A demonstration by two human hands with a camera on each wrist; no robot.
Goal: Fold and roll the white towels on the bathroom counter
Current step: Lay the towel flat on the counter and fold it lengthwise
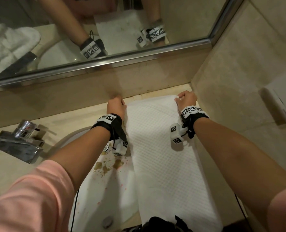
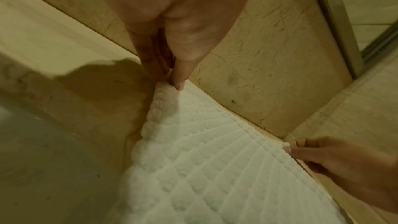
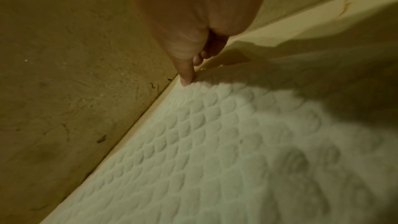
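Note:
A white waffle-weave towel (image 1: 165, 158) lies lengthwise on the beige counter (image 1: 82, 113), from the back wall to the front edge. My left hand (image 1: 116, 104) pinches its far left corner against the back wall; in the left wrist view the thumb and fingers (image 2: 172, 77) clamp that corner of the towel (image 2: 193, 159). My right hand (image 1: 185, 98) pinches the far right corner, in the room's corner; the right wrist view shows the thumb (image 3: 186, 76) pressed on the towel (image 3: 215, 142) edge. The right hand (image 2: 318, 156) also shows in the left wrist view.
A white sink basin (image 1: 105, 190) with brownish debris lies left of the towel. A chrome faucet (image 1: 20, 141) stands at the far left. A mirror (image 1: 105, 30) runs above the back wall, reflecting another white towel (image 1: 10, 42). A side wall with a socket (image 1: 282, 101) borders the right.

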